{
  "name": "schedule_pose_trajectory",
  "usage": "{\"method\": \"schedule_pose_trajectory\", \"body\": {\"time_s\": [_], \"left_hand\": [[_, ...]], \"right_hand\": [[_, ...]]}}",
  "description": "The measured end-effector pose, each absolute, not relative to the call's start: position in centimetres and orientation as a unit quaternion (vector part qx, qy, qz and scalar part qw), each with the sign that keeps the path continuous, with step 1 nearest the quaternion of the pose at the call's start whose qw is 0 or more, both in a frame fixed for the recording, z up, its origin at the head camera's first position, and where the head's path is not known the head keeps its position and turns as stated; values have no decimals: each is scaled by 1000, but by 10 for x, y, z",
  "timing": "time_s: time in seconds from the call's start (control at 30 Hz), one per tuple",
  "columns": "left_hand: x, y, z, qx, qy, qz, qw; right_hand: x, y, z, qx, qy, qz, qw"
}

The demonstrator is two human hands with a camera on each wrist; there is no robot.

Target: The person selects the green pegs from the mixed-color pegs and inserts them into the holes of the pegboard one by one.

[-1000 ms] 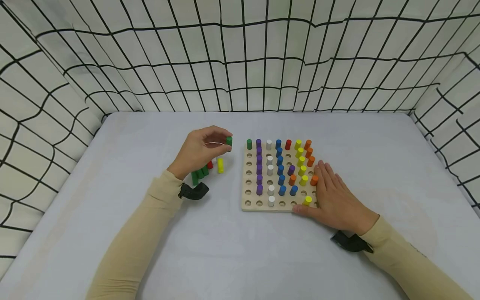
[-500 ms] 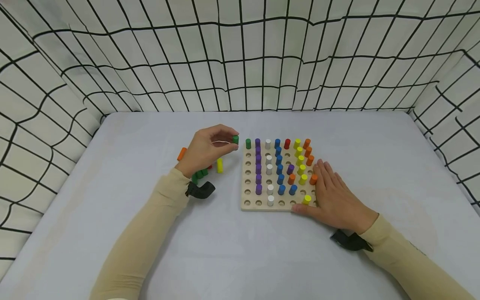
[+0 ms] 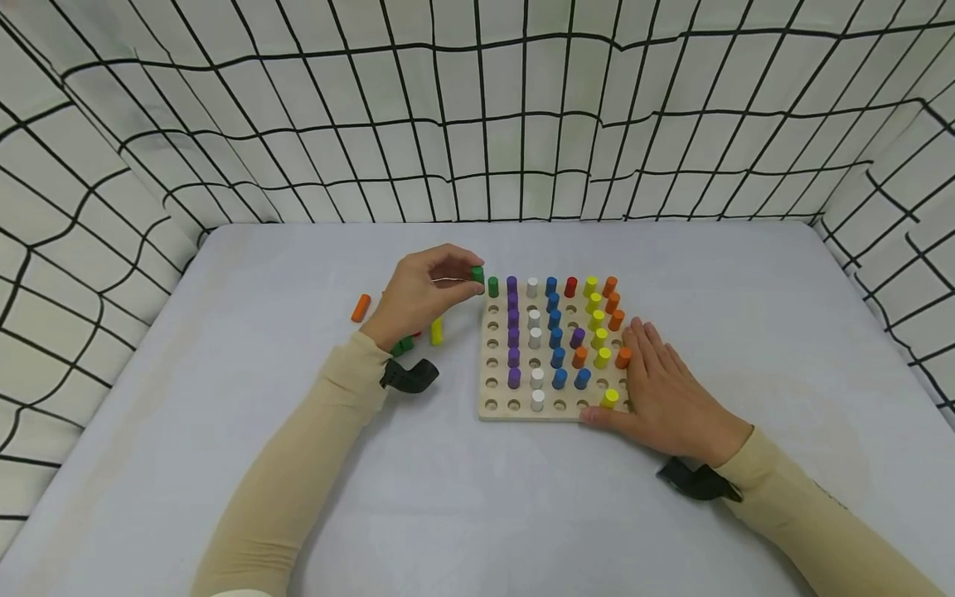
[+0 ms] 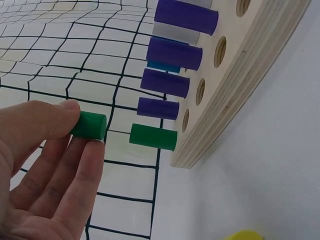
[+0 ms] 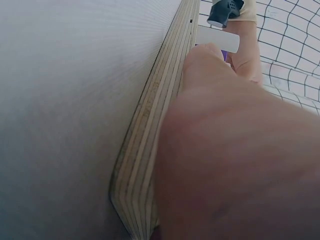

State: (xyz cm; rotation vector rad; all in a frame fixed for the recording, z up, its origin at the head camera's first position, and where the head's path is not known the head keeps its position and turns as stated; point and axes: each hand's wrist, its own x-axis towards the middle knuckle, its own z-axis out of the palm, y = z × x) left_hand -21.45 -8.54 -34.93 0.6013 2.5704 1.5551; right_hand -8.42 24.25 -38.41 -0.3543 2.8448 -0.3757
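Between thumb and fingertips my left hand (image 3: 427, 292) pinches a green peg (image 4: 90, 125), held in the air just left of the pegboard's far left corner. Beside it, another green peg (image 3: 493, 287) stands in the far left hole of the wooden pegboard (image 3: 502, 412). The board carries columns of purple, white, blue and yellow pegs, plus red and orange ones; most holes of the left column are bare. My right hand (image 3: 671, 398) lies with straight fingers along the board's right edge, its thumb over the near right corner. That hand hides part of the right column.
Left of the board, partly behind my left hand and wrist, lie loose pegs: an orange peg (image 3: 361, 308), a yellow peg (image 3: 437, 330), green pegs (image 3: 403, 346) and a bit of red. A black grid on white walls (image 3: 485, 116) encloses the white table (image 3: 462, 514).
My left hand has moved right with the green peg, closer to the board's far left corner. The orange loose peg has come into sight behind it. My right hand stays put.
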Motion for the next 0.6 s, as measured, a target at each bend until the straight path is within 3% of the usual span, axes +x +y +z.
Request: {"method": "schedule_pose_trajectory", "body": {"time_s": [0.6], "left_hand": [[-216,-76,-368,185,831,522,48]], "right_hand": [[-83,242,-383,-127,977,-121,119]]}}
